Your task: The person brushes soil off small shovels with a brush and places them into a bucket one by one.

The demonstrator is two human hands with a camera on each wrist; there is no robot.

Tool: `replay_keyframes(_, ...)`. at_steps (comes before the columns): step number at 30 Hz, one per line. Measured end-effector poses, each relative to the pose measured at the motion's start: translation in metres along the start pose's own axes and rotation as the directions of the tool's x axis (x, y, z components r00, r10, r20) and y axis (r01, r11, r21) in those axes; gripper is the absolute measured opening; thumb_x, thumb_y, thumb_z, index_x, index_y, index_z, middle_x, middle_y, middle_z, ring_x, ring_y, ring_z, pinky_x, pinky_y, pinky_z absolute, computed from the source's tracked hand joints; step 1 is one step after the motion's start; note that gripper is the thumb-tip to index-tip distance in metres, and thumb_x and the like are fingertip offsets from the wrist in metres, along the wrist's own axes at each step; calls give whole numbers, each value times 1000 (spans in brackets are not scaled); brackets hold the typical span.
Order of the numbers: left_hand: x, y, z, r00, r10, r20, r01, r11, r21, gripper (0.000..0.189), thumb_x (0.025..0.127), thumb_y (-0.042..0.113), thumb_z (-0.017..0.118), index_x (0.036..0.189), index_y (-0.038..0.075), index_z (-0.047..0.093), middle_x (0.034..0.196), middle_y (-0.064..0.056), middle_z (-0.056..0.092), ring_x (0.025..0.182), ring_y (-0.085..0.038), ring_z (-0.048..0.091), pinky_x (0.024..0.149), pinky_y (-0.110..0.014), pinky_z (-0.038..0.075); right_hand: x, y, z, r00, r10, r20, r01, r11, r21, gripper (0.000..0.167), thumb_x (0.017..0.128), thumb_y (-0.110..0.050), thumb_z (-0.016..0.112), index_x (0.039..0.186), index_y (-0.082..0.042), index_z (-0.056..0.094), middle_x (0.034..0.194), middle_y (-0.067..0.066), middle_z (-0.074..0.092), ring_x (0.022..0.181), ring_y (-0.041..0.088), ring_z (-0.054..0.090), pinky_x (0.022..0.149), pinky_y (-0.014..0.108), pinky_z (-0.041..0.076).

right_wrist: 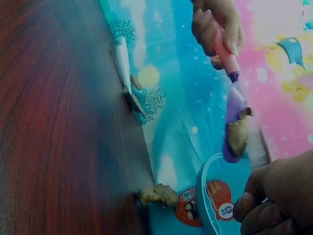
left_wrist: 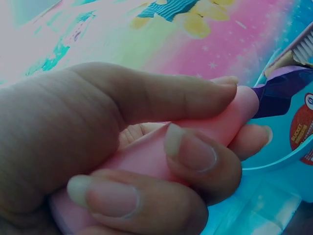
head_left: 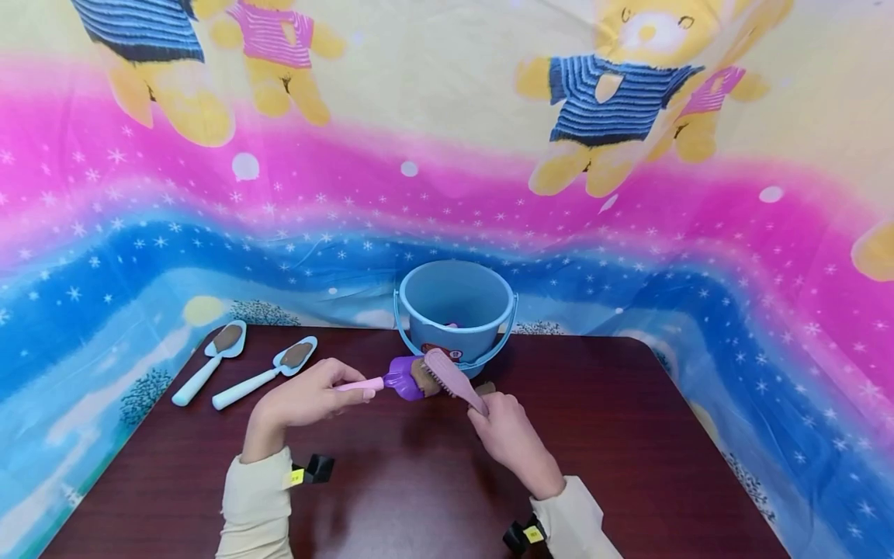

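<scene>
My left hand (head_left: 307, 396) grips the pink handle of a purple toy shovel (head_left: 398, 379); its fingers wrap that handle (left_wrist: 146, 156) in the left wrist view. On the shovel blade sits a brown clay-like lump (head_left: 423, 379). A pink brush (head_left: 454, 376) is held in my right hand (head_left: 513, 435), bristles turned toward the lump. Seen from the right wrist, the white bristles (right_wrist: 257, 149) are right beside the lump (right_wrist: 238, 134). Just behind both tools stands a blue bucket (head_left: 422, 330). Another brown lump (right_wrist: 157, 194) lies on the table at the bucket's base, partly hidden in the head view.
Two light-blue trowels lie at the table's left: one (head_left: 195, 380) near the edge, another (head_left: 244, 388) closer to my left hand. Each blade carries a brown lump (head_left: 296, 355). A printed cloth (head_left: 447, 202) hangs around the dark wooden table (head_left: 615, 450). Something pinkish shows inside the bucket.
</scene>
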State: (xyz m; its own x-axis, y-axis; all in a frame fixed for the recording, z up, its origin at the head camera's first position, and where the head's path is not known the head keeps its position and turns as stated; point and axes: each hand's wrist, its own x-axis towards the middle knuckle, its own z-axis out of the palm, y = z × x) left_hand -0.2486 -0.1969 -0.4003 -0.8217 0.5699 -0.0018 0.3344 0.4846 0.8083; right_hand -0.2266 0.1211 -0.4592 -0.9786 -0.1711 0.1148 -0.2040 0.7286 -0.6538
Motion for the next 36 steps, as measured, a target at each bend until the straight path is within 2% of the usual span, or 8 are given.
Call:
replay_keyframes(5, 1, -1, 0, 1000, -4, 4, 4, 1000, -6, 49, 100, 41, 63, 62, 12, 56, 51, 3, 35, 44, -9, 30, 46, -26, 34, -1, -3, -2, 1000, -15, -20, 15, 1000, -2, 36, 96, -11, 60, 61, -13, 52, 51, -4, 38, 44, 9, 37, 43, 26, 36)
replay_keyframes(10, 2, -1, 0, 1000, -1, -3, 1, 1000, 8, 47, 101, 40, 62, 65, 10, 58, 51, 4, 36, 44, -8, 32, 46, -27, 35, -5, -17, 2, 999, -42, 25, 40, 998, 51, 30, 98, -14, 60, 68, -11, 59, 53, -3, 43, 45, 10, 41, 43, 26, 38)
replay_keyframes(13, 4, 0, 1, 1000, 2, -2, -2, 1000, 20, 49, 101, 40, 62, 65, 7, 57, 51, 4, 36, 44, -8, 32, 47, -26, 35, -9, -27, 9, 994, -99, 49, 97, 995, 35, 29, 98, -15, 61, 69, -13, 60, 52, -5, 44, 47, 9, 43, 44, 25, 38)
replay_keyframes(18, 4, 0, 4, 1000, 27, 15, -27, 1000, 14, 46, 101, 40, 62, 65, 11, 57, 51, 4, 36, 43, -8, 32, 47, -26, 35, -15, -32, 20, 984, -173, 48, 174, 985, -12, 34, 95, -10, 62, 64, -16, 52, 51, -9, 40, 48, 5, 39, 46, 23, 34)
replay_keyframes(21, 2, 3, 4, 999, 50, 22, -50, 999, 17, 47, 101, 41, 62, 64, 14, 55, 50, 4, 35, 43, -8, 30, 46, -25, 34, -14, -29, 21, 988, -153, 37, 155, 986, -57, 32, 95, -10, 64, 65, -16, 54, 52, -8, 42, 49, 5, 40, 49, 25, 35)
replay_keyframes(24, 1, 6, 3, 998, 65, 13, -65, 997, 36, 50, 101, 41, 62, 62, 12, 53, 51, 4, 34, 43, -7, 30, 47, -26, 34, -11, -26, 17, 995, -97, 28, 99, 992, -83, 27, 96, -14, 66, 70, -15, 59, 54, -5, 45, 50, 8, 42, 50, 27, 37)
replay_keyframes(30, -3, 6, 1, 998, 57, 3, -57, 997, 44, 49, 101, 41, 62, 62, 12, 55, 51, 5, 35, 44, -7, 30, 48, -25, 35, -8, -20, 14, 997, -37, 72, 36, 999, 12, 20, 98, -14, 64, 81, -5, 67, 56, -1, 46, 48, 11, 43, 45, 26, 39)
replay_keyframes(36, -4, 6, 0, 999, 54, 9, -54, 997, 49, 45, 100, 40, 63, 63, 16, 58, 51, 5, 34, 44, -7, 29, 47, -25, 34, -5, -15, 15, 997, -18, 78, 17, 1000, 10, 19, 99, -13, 63, 83, -4, 68, 57, 0, 47, 48, 11, 44, 44, 25, 39)
